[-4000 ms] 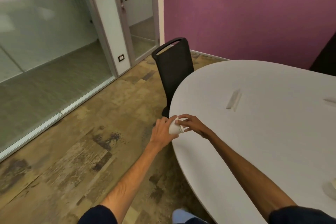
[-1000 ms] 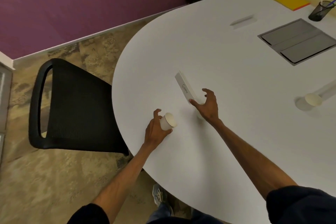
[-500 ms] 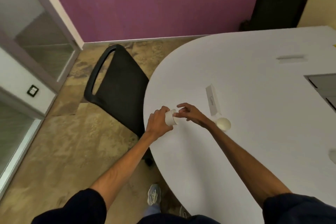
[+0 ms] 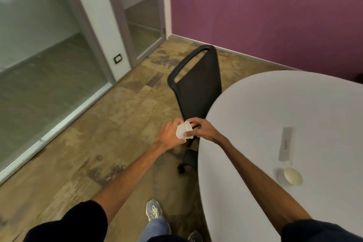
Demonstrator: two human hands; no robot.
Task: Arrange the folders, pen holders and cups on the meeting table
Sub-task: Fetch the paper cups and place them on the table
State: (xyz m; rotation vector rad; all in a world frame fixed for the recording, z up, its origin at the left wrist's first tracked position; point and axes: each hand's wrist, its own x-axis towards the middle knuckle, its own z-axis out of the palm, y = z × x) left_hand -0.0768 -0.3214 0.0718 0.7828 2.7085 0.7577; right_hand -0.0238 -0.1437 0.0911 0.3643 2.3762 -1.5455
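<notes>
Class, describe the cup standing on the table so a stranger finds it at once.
Start at the white table. A white name card sits on it; the paper cup stands at the card's near end. Unlike the hand-held cups, nobody touches it.

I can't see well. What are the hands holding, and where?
White paper cups: the left hand grips the bottom end, the right hand pinches the rim end.

Chair (image 4: 198, 88) against table (image 4: 275, 108) edge

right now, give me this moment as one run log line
left grip: holds cup stack | right grip: pinches same stack | table: one cup beside name card
</notes>
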